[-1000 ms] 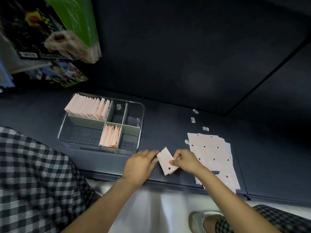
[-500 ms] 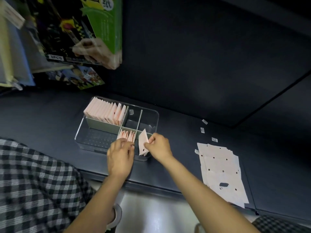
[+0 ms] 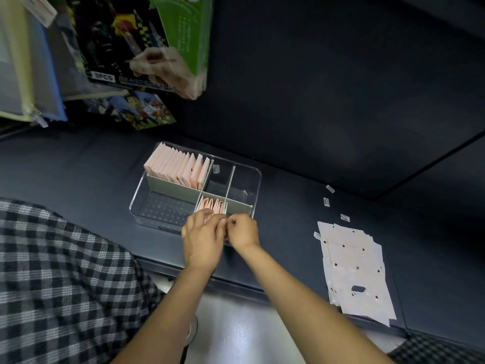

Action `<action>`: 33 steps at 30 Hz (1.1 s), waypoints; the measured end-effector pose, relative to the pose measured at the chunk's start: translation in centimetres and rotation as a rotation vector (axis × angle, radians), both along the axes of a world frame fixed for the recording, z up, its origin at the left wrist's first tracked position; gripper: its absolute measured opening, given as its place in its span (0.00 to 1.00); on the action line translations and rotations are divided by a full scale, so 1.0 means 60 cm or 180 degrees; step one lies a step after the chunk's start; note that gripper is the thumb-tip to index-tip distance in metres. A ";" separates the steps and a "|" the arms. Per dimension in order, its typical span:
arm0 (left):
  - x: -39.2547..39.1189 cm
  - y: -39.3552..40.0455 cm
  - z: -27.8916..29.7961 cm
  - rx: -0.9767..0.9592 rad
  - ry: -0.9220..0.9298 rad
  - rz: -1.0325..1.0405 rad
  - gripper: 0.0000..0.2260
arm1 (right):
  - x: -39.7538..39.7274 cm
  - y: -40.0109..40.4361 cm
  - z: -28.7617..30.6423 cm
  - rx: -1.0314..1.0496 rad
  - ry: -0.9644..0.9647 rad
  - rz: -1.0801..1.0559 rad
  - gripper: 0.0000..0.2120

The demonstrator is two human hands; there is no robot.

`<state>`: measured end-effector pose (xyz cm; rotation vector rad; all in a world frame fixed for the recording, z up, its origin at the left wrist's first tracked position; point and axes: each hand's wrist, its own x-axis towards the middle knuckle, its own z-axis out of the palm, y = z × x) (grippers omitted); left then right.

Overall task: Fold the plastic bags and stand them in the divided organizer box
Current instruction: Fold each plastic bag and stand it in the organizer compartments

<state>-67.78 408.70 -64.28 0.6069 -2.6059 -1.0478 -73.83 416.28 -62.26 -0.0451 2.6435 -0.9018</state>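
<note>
Our left hand [image 3: 203, 239] and right hand [image 3: 242, 230] meet at the near edge of the clear plastic divided organizer box [image 3: 256, 177]; we cannot tell whether either grips anything. If they press unevenly, the folded pale pink plastic bags [image 3: 212, 206] standing in its near middle compartment could splay or tip, and a tucked bag could spring open. The flat unfolded pale bags [image 3: 354, 269] wait well to the right.

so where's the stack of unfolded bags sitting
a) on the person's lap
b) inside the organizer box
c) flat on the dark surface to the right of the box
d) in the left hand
c: the unfolded bags lie flat on the dark surface, right of the organizer box.
</note>
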 end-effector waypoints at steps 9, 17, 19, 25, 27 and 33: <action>-0.001 0.013 0.017 -0.0599 -0.0321 -0.0220 0.10 | 0.028 0.191 0.007 -0.0163 0.0733 0.0082 0.07; 0.009 0.130 0.026 -0.0740 0.0424 -0.2014 0.09 | 0.112 0.498 -0.043 0.1209 0.0202 -0.0648 0.32; 0.022 0.149 -0.003 -0.0562 -0.0157 -0.2338 0.13 | 0.134 0.514 -0.057 0.1179 0.0077 -0.0609 0.29; 0.048 0.159 -0.056 -0.0979 -0.1014 -0.2551 0.17 | 0.147 0.534 -0.078 0.0649 0.0461 -0.0647 0.09; 0.045 0.165 -0.054 -0.0999 -0.1020 -0.2475 0.17 | 0.147 0.540 -0.076 0.0401 0.0413 -0.0712 0.06; 0.039 0.192 -0.038 -0.0829 -0.1029 -0.2411 0.16 | 0.129 0.499 -0.036 0.0073 0.0869 -0.0610 0.07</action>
